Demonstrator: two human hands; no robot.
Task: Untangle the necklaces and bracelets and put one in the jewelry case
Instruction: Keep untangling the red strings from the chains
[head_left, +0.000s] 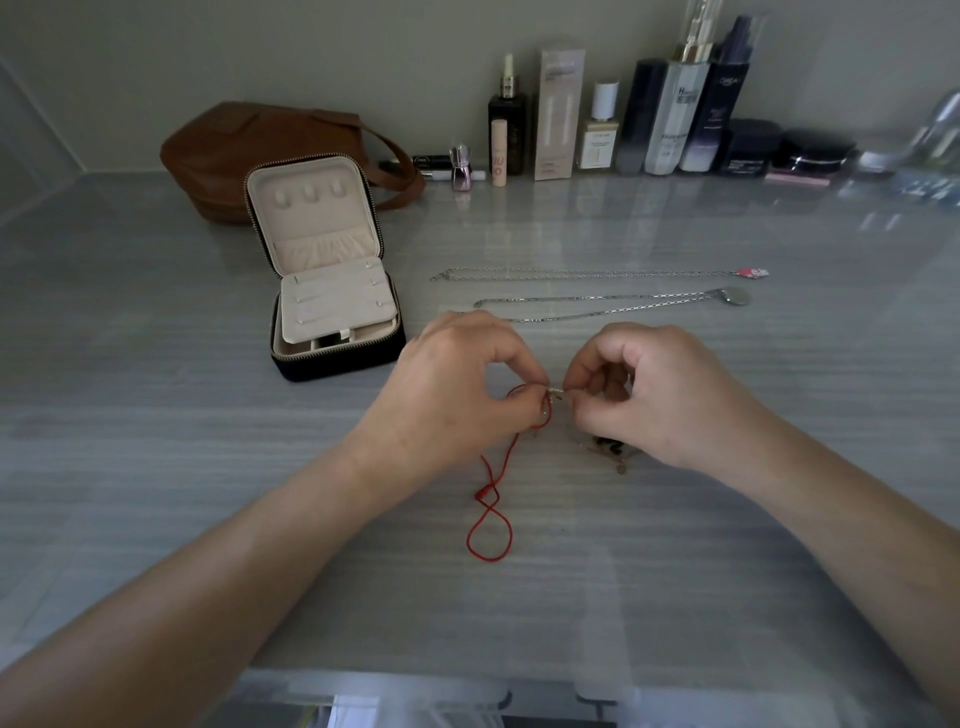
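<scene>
Near the middle of the worktop (156, 441), a red cord bracelet (488, 525) is pinched at its metal end by the left hand (457, 384) and the right hand (649, 389), fingertips clamped together. The jewelry case (337, 361) is stood open toward the far left. "OREAL" can be read on a dark bottle (724, 98) at the far edge.

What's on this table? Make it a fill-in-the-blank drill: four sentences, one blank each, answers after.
The left hand and the right hand pinch a cord coloured ____.
The jewelry case has its lid ____.
The brown bag sits ____ the case.
Beyond the hands lie ____ silver chains, stretched out.
Answers: red; open; behind; two.
</scene>
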